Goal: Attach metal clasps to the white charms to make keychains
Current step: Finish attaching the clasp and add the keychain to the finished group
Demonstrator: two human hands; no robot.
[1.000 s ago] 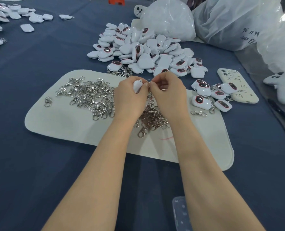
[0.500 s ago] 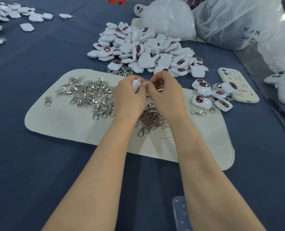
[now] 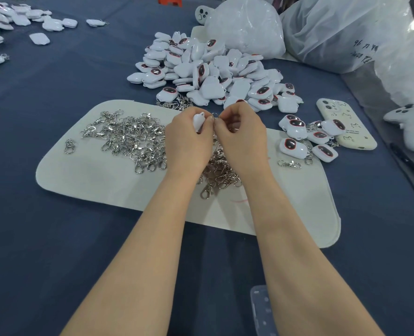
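My left hand point(image 3: 187, 141) grips a white charm point(image 3: 198, 120) above the white felt mat point(image 3: 92, 175). My right hand point(image 3: 242, 137) is pressed against it, fingertips pinching a small metal clasp ring point(image 3: 215, 115) at the charm's top edge. Under both hands lies a heap of silver clasps point(image 3: 130, 139). Behind the mat sits a big pile of white charms point(image 3: 213, 71) with dark red-rimmed faces. A few charms with clasps attached point(image 3: 305, 139) lie at the mat's right edge.
A cream phone case point(image 3: 346, 124) lies right of the finished charms. Clear plastic bags point(image 3: 334, 32) fill the back right. More charms point(image 3: 19, 20) are scattered at the far left on the blue cloth. A single clasp point(image 3: 289, 163) lies loose on the mat.
Both hands stay together over the clasp heap; the fingers have shifted only slightly around the charm and ring.
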